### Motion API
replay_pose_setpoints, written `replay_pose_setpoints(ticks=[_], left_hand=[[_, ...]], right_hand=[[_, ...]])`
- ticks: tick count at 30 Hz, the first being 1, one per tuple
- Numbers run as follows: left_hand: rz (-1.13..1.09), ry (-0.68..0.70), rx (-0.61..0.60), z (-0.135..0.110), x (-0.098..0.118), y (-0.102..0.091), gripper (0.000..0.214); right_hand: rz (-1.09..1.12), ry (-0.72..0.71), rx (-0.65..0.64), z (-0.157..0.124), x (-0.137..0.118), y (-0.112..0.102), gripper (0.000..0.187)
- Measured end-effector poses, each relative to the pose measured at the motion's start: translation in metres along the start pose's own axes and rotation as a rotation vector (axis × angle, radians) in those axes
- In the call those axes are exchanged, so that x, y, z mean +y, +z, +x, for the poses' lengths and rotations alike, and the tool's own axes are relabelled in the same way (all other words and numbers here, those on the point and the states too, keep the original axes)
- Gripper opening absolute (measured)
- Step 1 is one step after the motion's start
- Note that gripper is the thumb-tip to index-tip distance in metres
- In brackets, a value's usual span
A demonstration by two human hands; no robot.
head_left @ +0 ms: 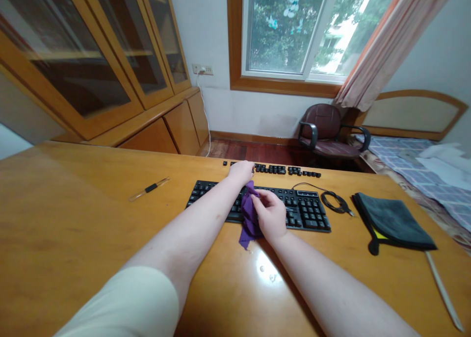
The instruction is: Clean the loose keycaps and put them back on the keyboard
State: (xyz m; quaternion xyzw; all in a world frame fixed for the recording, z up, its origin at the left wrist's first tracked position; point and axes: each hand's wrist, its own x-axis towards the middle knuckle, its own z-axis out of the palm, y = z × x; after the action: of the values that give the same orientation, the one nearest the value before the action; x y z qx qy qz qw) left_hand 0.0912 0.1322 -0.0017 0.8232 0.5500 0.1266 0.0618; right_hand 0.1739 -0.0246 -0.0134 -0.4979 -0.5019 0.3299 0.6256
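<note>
A black keyboard (301, 209) lies on the wooden desk (73, 229) in front of me. My right hand (270, 214) is closed on a bunched purple cloth (248, 217) held against the keyboard's middle and hanging over its near edge. My left hand (241, 171) reaches past the keyboard's far edge to a row of loose black keycaps (279, 169); its fingers are curled, and what they hold, if anything, is hidden.
The keyboard's coiled cable (333, 201) lies to its right, beside a folded dark grey cloth (392, 221). A thin tool with a black band (149, 189) lies at left, a pale stick (443, 293) at far right. Behind the desk stand a chair (327, 131) and cabinets (110, 67).
</note>
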Motion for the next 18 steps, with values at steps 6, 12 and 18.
replay_pose_setpoints(ticks=[6,12,18], left_hand=[[-0.109,-0.008,0.136,-0.028,-0.003,-0.017,0.022],[-0.604,0.093,0.628,-0.110,0.005,-0.030,0.019],[-0.614,0.224,0.726,-0.158,0.014,-0.024,0.021]], right_hand=[[0.031,0.026,-0.023,0.001,-0.001,-0.001,0.020],[0.097,0.056,-0.018,0.004,-0.006,-0.003,0.021],[0.083,0.081,-0.041,0.006,-0.008,-0.005,0.019]])
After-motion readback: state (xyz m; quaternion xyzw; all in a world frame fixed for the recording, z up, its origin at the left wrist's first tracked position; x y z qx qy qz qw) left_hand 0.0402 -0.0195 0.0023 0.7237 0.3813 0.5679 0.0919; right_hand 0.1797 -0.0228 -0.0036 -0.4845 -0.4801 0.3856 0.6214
